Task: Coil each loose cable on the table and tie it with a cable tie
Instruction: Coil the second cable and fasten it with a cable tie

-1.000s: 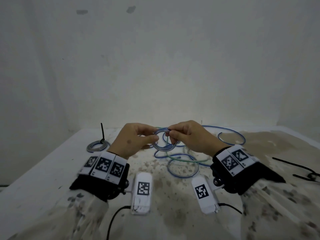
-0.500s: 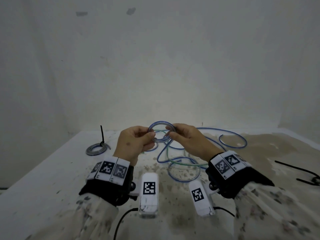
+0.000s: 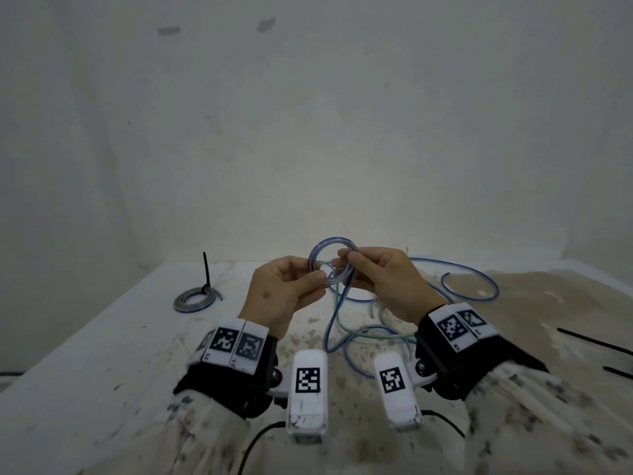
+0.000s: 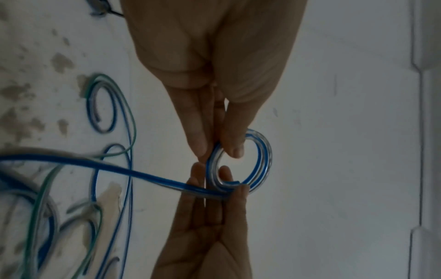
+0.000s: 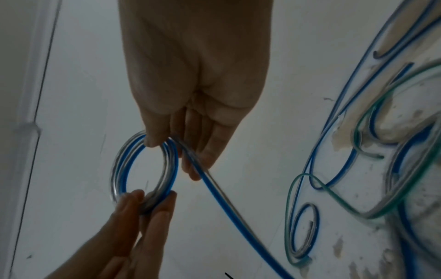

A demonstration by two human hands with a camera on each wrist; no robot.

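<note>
No legible words, brand names or numerals in any view, only black-and-white square fiducial marker codes, on the white wristband panels of both black wrist straps, and on the two white rectangular wrist camera housings.

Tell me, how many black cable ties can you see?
3: one cable tie stands up from the finished coil far left; two loose ties lie at the table's right edge. Others may be out of view.

Blue-striped clear cable; green cable; black ties.
</note>
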